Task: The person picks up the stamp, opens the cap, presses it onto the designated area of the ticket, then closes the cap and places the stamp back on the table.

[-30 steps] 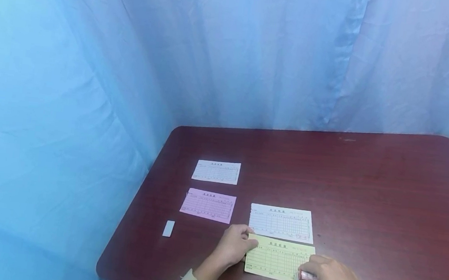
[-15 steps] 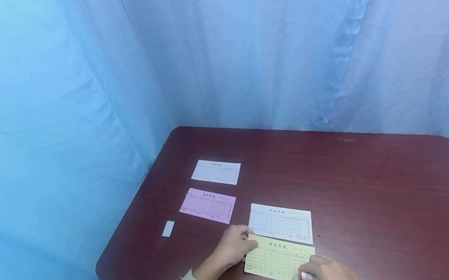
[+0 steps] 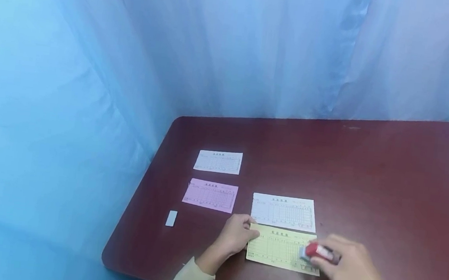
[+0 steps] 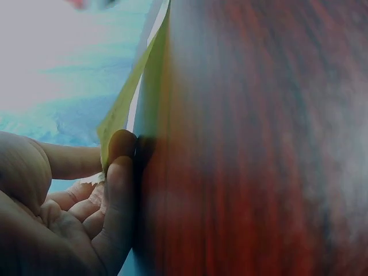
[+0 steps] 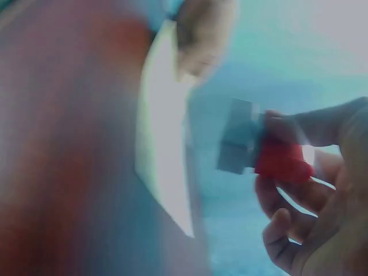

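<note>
My left hand (image 3: 234, 236) pinches the left edge of a yellow receipt slip (image 3: 272, 250) lying on the table. In the left wrist view the thumb and a finger hold the edge of the yellow slip (image 4: 123, 106), which bends upward there. My right hand (image 3: 354, 270) grips a red stamp (image 3: 321, 252) with a clear base. Tilted, this stamp is raised off the slip; in the right wrist view a gap parts the stamp (image 5: 282, 155) from the paper. A small boxed mark (image 3: 309, 268) shows at the slip's lower right corner.
Just beyond the yellow slip lies a white slip (image 3: 283, 210). A pink slip (image 3: 210, 195) and another white slip (image 3: 218, 161) lie to the left, near a small white rectangular piece (image 3: 171, 218). Blue curtains (image 3: 275, 49) hang behind the dark red table (image 3: 388, 184).
My right hand has lifted the stamp from the yellow slip's lower right corner and tilted it, uncovering the mark. My left hand keeps its grip. The head view has shifted slightly.
</note>
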A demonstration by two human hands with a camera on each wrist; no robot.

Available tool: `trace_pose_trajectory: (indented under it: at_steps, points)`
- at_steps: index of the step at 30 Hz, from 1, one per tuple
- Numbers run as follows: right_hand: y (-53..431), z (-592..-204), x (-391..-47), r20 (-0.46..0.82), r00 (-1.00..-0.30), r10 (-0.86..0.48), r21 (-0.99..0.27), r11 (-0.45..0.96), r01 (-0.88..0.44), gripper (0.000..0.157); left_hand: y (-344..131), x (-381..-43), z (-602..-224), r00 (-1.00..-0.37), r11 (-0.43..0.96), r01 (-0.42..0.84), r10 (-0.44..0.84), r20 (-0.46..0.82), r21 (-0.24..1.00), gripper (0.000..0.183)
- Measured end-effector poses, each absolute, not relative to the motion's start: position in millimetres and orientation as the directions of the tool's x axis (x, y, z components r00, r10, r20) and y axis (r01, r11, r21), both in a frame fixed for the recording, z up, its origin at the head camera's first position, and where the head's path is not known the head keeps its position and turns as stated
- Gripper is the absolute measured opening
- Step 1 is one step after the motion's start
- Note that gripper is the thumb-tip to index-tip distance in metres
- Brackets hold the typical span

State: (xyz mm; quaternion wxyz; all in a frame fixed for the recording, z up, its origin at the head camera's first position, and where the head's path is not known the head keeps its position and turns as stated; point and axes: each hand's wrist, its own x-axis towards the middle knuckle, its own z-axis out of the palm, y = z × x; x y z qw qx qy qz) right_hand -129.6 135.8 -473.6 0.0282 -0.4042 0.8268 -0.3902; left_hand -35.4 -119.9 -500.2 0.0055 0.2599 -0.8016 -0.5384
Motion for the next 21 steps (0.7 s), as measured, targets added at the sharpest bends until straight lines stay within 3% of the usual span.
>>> trace_pose_trajectory:
  at_steps: [4, 10, 21]
  points:
    - [145.4, -456.8, -140.9, 0.346, -0.766, -0.542, -0.715, 0.376, -0.589, 0.033, -122.5, -39.0, -498.1, -0.859, 0.206, -0.415, -0.408, -0.308, 0.886, 0.014]
    - [154.1, -458.8, -143.2, 0.417, -0.789, -0.451, -0.733, 0.347, -0.585, 0.038, -128.5, -49.2, -491.0, -0.875, 0.175, -0.406, -0.358, -0.326, 0.897, 0.01]
    - [156.7, -470.9, -138.2, 0.423, -0.793, -0.438, -0.752, 0.318, -0.577, 0.041, -151.4, -90.5, -466.8, -0.9, 0.271, -0.357, -0.355, -0.252, 0.894, 0.012]
